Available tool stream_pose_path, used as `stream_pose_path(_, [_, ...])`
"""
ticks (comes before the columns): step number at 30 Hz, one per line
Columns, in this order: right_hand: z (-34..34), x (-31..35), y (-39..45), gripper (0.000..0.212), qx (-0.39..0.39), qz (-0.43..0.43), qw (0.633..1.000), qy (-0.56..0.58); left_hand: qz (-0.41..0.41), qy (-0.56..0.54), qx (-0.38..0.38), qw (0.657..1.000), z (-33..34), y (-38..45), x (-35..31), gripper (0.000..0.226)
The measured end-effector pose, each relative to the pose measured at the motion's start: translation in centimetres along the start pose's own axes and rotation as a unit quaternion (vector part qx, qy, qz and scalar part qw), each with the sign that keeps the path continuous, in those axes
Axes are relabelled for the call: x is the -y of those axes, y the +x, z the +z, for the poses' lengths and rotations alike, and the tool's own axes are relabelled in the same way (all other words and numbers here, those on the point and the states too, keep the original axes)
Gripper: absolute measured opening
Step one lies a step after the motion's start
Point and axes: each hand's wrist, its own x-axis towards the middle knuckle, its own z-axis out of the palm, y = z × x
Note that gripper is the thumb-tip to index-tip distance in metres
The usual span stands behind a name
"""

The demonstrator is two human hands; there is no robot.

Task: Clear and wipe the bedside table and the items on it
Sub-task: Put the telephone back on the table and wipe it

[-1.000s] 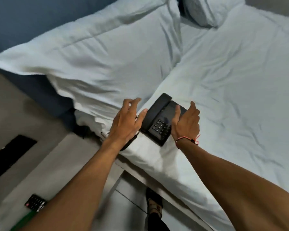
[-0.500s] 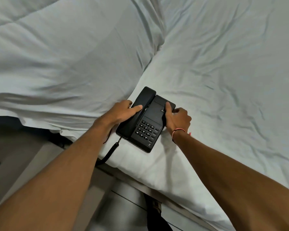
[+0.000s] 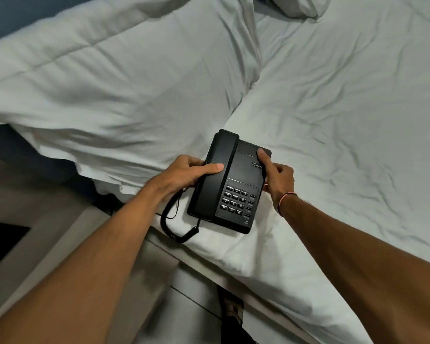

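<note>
A black desk telephone (image 3: 236, 192) with a keypad lies on the white bed sheet (image 3: 345, 120) near the mattress edge. My left hand (image 3: 186, 175) grips its left side, thumb across the handset (image 3: 219, 170). My right hand (image 3: 276, 175) holds the right side, thumb on the upper face. The coiled cord (image 3: 174, 224) loops off the phone's lower left corner over the bed's edge. The grey bedside table (image 3: 47, 247) shows at the lower left, mostly hidden by my left forearm.
A large white pillow (image 3: 114, 78) lies left of the phone, a second pillow (image 3: 293, 6) at the top. A black flat object (image 3: 3, 242) sits at the far left. My foot in a sandal (image 3: 233, 311) stands on the floor beside the bed.
Both hands were open beside the phone a second ago, then closed on its sides. The phone now sits squarer to me and a bit nearer the bed's edge.
</note>
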Motion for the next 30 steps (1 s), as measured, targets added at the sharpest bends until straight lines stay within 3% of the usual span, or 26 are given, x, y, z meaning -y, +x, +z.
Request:
stream_pose_path(5, [1.2, 2.4, -3.5, 0.062, 0.161, 0.004, 0.987, -0.003, -0.042, -0.008, 0.012, 0.999, -2.6, -6.0, 1.1, 0.090])
stream_pose_path(9, [4.4, 3.4, -7.6, 0.078, 0.255, 0.007, 0.965, -0.057, -0.065, -0.049, 0.007, 0.997, -4.9, -12.6, 4.3, 0.081])
stream_pose_path(12, [7.5, 3.2, -10.6, 0.054, 0.312, 0.015, 0.946, -0.092, -0.082, -0.077, -0.023, 0.993, -6.5, -17.1, 7.6, 0.083])
stream_pose_path(15, [10.8, 2.2, -13.5, 0.046, 0.360, 0.032, 0.924, -0.128, -0.090, -0.116, -0.065, 0.987, -7.8, -21.0, 11.2, 0.091])
stream_pose_path(18, [13.9, 0.3, -15.9, 0.041, 0.413, 0.061, 0.896, -0.153, -0.097, -0.166, -0.097, 0.976, -9.0, -24.2, 15.0, 0.082])
stream_pose_path(21, [17.2, -2.5, -17.6, 0.063, 0.436, 0.077, 0.879, -0.174, -0.110, -0.200, -0.129, 0.965, -10.1, -26.7, 19.4, 0.073])
stream_pose_path(25, [21.7, -6.7, -19.1, 0.027, 0.446, 0.095, 0.868, -0.197, -0.134, -0.250, -0.190, 0.940, -10.7, -28.5, 25.1, 0.070])
stream_pose_path(30, [26.6, -10.6, -19.3, 0.036, 0.415, 0.067, 0.879, -0.225, -0.141, -0.297, -0.268, 0.906, -10.5, -27.5, 29.5, 0.091])
